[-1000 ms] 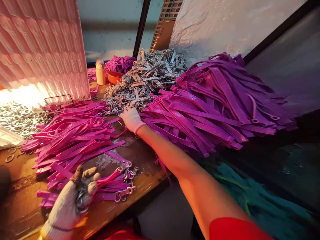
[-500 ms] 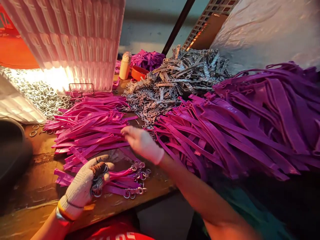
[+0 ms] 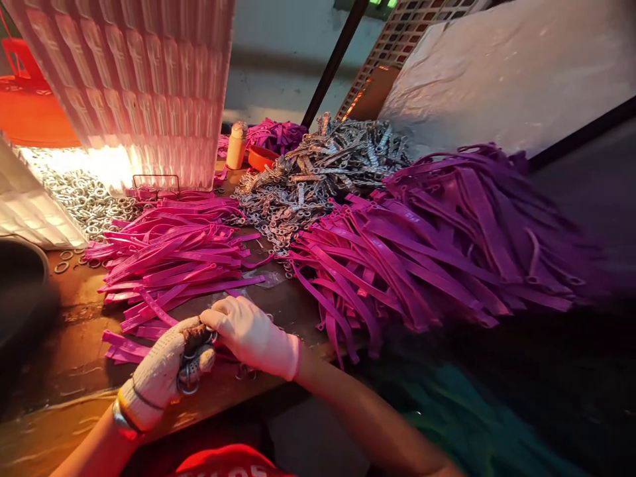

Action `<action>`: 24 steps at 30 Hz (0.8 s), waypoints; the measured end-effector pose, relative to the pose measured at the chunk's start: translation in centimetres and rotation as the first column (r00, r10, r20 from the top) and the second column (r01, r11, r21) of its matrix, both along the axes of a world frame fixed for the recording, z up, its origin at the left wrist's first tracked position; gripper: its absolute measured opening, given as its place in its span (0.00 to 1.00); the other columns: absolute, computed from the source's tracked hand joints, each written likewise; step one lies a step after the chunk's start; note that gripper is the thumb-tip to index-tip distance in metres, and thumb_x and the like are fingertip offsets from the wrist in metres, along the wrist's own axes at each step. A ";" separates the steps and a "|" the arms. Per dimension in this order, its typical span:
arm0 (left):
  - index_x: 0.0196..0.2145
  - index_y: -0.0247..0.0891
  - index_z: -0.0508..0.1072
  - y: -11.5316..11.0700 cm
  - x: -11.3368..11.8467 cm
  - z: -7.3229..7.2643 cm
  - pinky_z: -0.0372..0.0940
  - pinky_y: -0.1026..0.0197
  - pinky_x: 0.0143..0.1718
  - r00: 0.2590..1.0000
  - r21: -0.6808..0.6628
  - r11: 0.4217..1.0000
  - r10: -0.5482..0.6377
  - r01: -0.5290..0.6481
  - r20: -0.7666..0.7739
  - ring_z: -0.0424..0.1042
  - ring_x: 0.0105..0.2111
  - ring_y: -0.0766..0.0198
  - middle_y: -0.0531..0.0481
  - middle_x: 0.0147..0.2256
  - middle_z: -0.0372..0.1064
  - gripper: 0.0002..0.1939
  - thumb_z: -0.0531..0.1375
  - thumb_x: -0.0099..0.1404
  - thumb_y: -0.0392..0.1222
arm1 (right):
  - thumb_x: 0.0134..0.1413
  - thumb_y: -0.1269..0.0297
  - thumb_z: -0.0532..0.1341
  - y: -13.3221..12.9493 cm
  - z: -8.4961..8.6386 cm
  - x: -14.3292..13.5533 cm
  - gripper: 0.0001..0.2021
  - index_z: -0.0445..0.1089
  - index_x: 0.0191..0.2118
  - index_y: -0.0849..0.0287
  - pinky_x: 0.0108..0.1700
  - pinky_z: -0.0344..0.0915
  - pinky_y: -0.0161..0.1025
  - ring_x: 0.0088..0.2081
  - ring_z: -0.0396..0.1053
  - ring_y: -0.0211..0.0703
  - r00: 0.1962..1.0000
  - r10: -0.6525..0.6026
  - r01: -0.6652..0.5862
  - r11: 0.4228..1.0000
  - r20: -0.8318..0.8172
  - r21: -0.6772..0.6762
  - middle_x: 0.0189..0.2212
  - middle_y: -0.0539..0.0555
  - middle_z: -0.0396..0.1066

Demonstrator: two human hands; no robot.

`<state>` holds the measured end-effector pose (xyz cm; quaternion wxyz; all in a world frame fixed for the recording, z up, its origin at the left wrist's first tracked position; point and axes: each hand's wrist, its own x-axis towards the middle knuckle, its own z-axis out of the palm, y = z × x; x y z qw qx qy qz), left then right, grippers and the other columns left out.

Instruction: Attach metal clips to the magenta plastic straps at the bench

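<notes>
Light: white glare, blown out at the foot of the ribbed panel point(image 3: 159, 99), washing over the rings point(image 3: 92, 209).
Worktop point(image 3: 72, 318): warm orange sheen at left, dimmer toward the front edge.
Left straps point(image 3: 173, 255): bright, saturated pink, fairly crisp.
Right straps point(image 3: 462, 252): fading to dark purple, far ends smeared.
Hands point(image 3: 253, 338): softly lit, detail between the fingers hard to read.
Lower right: deep shadow, green material point(image 3: 467, 404) blurred.
Outer edges: stretched by the lens; dark container point(image 3: 20, 291) out of focus.
</notes>
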<state>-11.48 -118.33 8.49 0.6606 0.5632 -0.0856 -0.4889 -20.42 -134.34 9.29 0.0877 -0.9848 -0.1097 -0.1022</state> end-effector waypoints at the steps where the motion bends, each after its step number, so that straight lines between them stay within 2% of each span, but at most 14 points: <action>1: 0.30 0.37 0.73 -0.1 -0.1 -0.3 0.57 0.70 0.18 0.999 -0.010 1.000 -0.025 0.025 -0.039 0.58 0.19 0.72 0.54 0.22 0.65 0.12 0.68 0.52 0.46 | 0.68 0.69 0.52 0.1 -0.3 -0.3 0.13 0.67 0.54 0.61 0.41 0.57 0.42 0.40 0.64 0.46 1.000 -0.020 0.020 1.000 0.017 0.003 0.42 0.57 0.72; 3: 0.35 0.37 0.73 0.0 0.0 -1.0 0.52 0.70 0.16 0.997 -0.003 0.997 -0.073 0.073 -0.037 0.56 0.16 0.73 0.55 0.22 0.65 0.13 0.66 0.57 0.49 | 0.70 0.65 0.53 0.1 -0.5 -0.9 0.11 0.69 0.51 0.61 0.40 0.56 0.42 0.38 0.65 0.46 0.998 -0.064 0.063 0.997 0.016 0.032 0.39 0.57 0.72; 6: 0.42 0.37 0.73 0.6 0.4 -1.6 0.48 0.70 0.14 0.987 0.042 0.991 -0.128 0.124 0.092 0.56 0.14 0.72 0.52 0.21 0.69 0.20 0.60 0.64 0.58 | 0.71 0.58 0.54 -0.2 0.3 -1.7 0.13 0.72 0.41 0.60 0.38 0.55 0.41 0.36 0.67 0.43 0.986 -0.138 0.145 0.987 -0.096 0.070 0.36 0.55 0.74; 9: 0.35 0.37 0.70 1.1 0.3 -1.0 0.47 0.69 0.13 0.934 0.140 0.962 -0.263 0.235 0.242 0.55 0.13 0.71 0.53 0.17 0.66 0.25 0.57 0.66 0.64 | 0.71 0.56 0.54 -0.3 2.0 -2.0 0.16 0.72 0.36 0.60 0.33 0.51 0.40 0.33 0.69 0.40 0.948 -0.171 0.187 0.982 -0.267 0.038 0.32 0.53 0.76; 11: 0.31 0.38 0.66 1.3 0.0 -0.3 0.48 0.70 0.14 0.878 0.174 0.936 -0.347 0.305 0.330 0.55 0.13 0.71 0.56 0.17 0.63 0.23 0.60 0.66 0.63 | 0.70 0.57 0.55 -0.3 2.9 -2.0 0.15 0.72 0.34 0.60 0.31 0.48 0.40 0.31 0.69 0.39 0.922 -0.152 0.167 0.986 -0.358 0.012 0.31 0.52 0.76; 13: 0.30 0.39 0.65 1.3 -0.3 0.1 0.49 0.70 0.15 0.858 0.163 0.927 -0.374 0.337 0.352 0.56 0.15 0.72 0.57 0.18 0.61 0.21 0.61 0.66 0.60 | 0.69 0.58 0.56 -0.1 3.4 -2.0 0.15 0.72 0.33 0.59 0.31 0.47 0.39 0.31 0.68 0.38 0.912 -0.112 0.132 0.991 -0.395 0.024 0.30 0.51 0.76; 16: 0.30 0.40 0.64 1.2 -0.4 -0.3 0.49 0.70 0.14 0.918 0.081 0.952 -0.306 0.295 0.253 0.56 0.15 0.73 0.58 0.21 0.60 0.21 0.61 0.66 0.60 | 0.68 0.59 0.58 0.8 2.4 -2.0 0.16 0.70 0.28 0.59 0.32 0.50 0.38 0.30 0.67 0.37 0.951 -0.085 0.119 0.988 -0.298 0.100 0.28 0.50 0.74; 18: 0.30 0.40 0.62 1.0 -0.4 -1.2 0.48 0.70 0.13 0.975 -0.007 0.981 -0.192 0.194 0.115 0.52 0.13 0.74 0.60 0.20 0.56 0.22 0.61 0.64 0.61 | 0.69 0.60 0.56 2.0 0.8 -2.0 0.16 0.71 0.30 0.59 0.35 0.54 0.38 0.32 0.67 0.39 0.979 -0.166 0.183 0.972 -0.120 0.145 0.29 0.51 0.73; 20: 0.29 0.41 0.60 0.7 -0.5 -2.1 0.45 0.71 0.12 0.996 -0.055 0.995 -0.081 0.079 -0.040 0.48 0.13 0.74 0.62 0.18 0.52 0.23 0.62 0.62 0.62 | 0.70 0.59 0.53 3.3 -1.0 -1.8 0.15 0.72 0.36 0.59 0.39 0.57 0.39 0.35 0.68 0.43 0.949 -0.312 0.294 0.932 0.055 0.213 0.32 0.54 0.73; 22: 0.31 0.42 0.60 0.5 -0.2 -2.5 0.44 0.72 0.13 0.993 -0.056 0.998 -0.030 0.024 -0.113 0.47 0.13 0.74 0.63 0.17 0.50 0.23 0.63 0.60 0.61 | 0.71 0.59 0.51 4.1 -2.2 -1.4 0.15 0.72 0.39 0.60 0.40 0.59 0.40 0.36 0.70 0.45 0.902 -0.422 0.377 0.871 0.087 0.316 0.34 0.55 0.74; 24: 0.33 0.42 0.62 0.1 1.0 -2.1 0.44 0.71 0.12 0.997 -0.048 0.998 -0.047 0.045 -0.060 0.47 0.14 0.73 0.63 0.17 0.52 0.21 0.62 0.61 0.61 | 0.71 0.60 0.52 4.2 -2.5 -0.8 0.14 0.71 0.37 0.58 0.38 0.60 0.39 0.35 0.70 0.44 0.887 -0.461 0.411 0.808 0.020 0.422 0.33 0.54 0.74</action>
